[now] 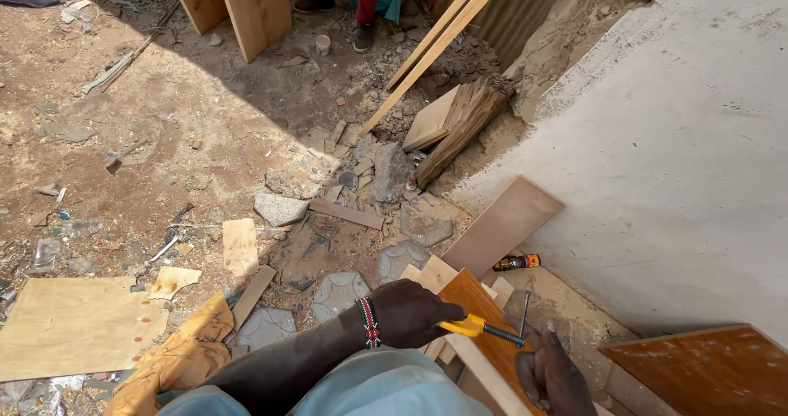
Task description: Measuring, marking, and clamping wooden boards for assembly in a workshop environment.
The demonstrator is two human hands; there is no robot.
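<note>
Yellow-handled tool point(480, 327) gripped by left hand point(408, 311) over wooden board point(492, 344).

Outdoor carpentry yard: dirt ground point(205, 112), scattered wood offcuts point(240, 246), timber planks point(439, 42), plywood sheet point(70, 326).

Sunlit dirt ground point(189, 112) strewn with rubble and wood offcuts, beside a grey concrete slab point(681, 137) and wooden bench point(238, 1).

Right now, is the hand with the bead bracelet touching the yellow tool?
Touching. The head view shows the left hand wrapped around the yellow tool, its fingers closed over the yellow handle with no gap, above the brown wooden board.
</note>
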